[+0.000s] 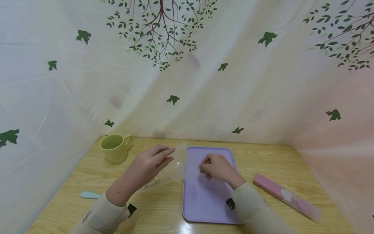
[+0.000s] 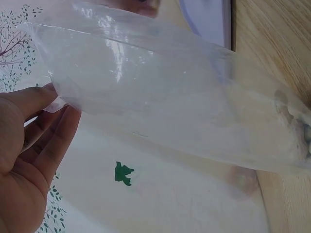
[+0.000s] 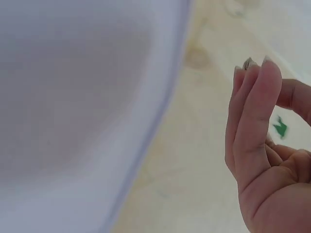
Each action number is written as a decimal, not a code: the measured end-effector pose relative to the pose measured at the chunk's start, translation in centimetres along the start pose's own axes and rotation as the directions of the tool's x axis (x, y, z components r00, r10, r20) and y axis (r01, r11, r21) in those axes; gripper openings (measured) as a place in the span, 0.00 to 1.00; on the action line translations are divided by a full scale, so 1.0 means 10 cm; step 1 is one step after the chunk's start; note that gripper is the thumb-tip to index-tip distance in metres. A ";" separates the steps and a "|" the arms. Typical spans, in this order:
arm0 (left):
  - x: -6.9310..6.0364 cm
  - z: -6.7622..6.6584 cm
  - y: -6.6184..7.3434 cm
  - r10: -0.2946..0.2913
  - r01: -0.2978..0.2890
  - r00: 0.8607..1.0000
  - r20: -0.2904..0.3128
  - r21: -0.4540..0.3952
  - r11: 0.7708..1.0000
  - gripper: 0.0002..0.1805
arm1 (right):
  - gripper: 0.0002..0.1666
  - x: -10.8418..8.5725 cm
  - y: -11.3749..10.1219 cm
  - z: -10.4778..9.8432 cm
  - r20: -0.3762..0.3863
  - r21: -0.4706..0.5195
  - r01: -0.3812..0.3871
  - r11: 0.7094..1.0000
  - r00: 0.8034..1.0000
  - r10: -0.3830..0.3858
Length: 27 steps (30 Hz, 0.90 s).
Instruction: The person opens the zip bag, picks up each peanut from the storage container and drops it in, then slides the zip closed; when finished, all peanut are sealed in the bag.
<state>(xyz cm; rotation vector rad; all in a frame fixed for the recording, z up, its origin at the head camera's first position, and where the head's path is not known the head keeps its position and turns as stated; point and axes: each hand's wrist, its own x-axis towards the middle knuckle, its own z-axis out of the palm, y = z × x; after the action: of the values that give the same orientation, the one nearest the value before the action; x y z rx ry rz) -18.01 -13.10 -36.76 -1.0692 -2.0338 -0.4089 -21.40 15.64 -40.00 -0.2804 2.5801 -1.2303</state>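
My left hand pinches a corner of a clear plastic bag between thumb and fingers. The bag slants down from its mouth, with several small pale and dark lumps lying in its low end; their kind cannot be made out. Over a light purple tray, my right hand has thumb and fingertips pinched together, and the bag's faint film reaches to them. In the right wrist view the fingers are bent, with a tiny grey-brown spot at the tips.
A green mug stands at the back left of the wooden table. Partly hidden by my left arm lies a light blue handle. To the right is a long pink case. A leaf-patterned curtain hangs behind.
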 end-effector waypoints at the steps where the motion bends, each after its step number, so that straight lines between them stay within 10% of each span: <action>1: 0.00 0.00 0.00 0.002 -0.002 1.000 0.000 0.000 1.000 0.21 | 0.06 -0.02 -0.03 -0.04 -0.016 0.008 0.003 1.000 1.000 -0.003; 13: 0.01 -0.02 0.01 0.000 0.000 1.000 0.002 -0.012 1.000 0.24 | 0.11 -0.35 -0.37 -0.28 -0.176 0.140 0.062 0.988 0.984 -0.037; 27: 0.01 -0.03 0.02 -0.003 0.003 1.000 0.003 -0.001 1.000 0.22 | 0.04 -0.62 -0.63 -0.12 -0.220 0.065 0.304 0.950 0.933 -0.284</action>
<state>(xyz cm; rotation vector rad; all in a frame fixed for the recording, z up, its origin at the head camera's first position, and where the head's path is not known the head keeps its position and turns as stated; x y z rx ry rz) -17.76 -13.08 -36.52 -1.0686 -2.0377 -0.4103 -15.56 14.32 -33.38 -0.5644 2.7138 -1.5610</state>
